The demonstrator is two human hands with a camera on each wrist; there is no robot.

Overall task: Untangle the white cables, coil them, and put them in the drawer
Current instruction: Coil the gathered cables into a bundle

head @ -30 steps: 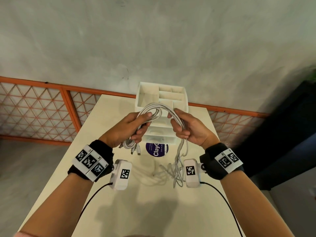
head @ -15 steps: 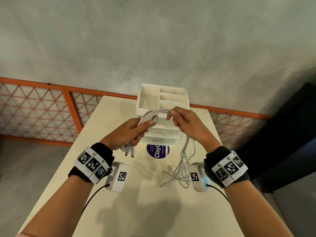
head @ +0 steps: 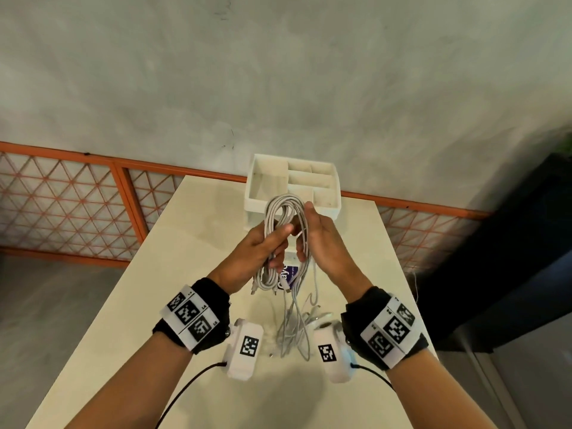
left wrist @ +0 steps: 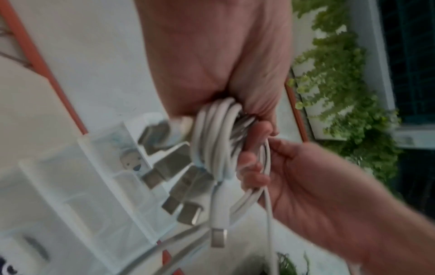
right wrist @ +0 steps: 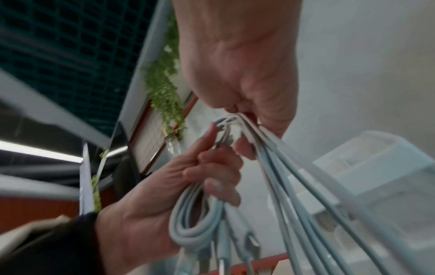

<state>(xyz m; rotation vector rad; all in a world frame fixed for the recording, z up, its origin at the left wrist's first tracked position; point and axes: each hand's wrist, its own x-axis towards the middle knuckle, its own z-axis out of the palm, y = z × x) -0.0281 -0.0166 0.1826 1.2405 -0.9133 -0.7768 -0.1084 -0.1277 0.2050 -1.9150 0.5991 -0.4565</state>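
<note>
Drawer [head: 288, 252] hidden behind cables [head: 283, 212].

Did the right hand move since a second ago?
Yes. The right hand swung left toward the left hand, now in front of the white drawer organizer's middle.

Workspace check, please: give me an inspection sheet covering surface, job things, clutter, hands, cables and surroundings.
Surface: cream rectangular table, bare at the near left.
Job's things: bundle of white cables held above the table; white plastic drawer organiser at the far edge, top compartments open.
Clutter: round purple label under the bundle.
Grippers: left hand grips the coiled loops; right hand holds the strands beside it.
Cables: loose tails hang to the table, plugs dangling.
Surroundings: grey wall, orange lattice railing.
</note>
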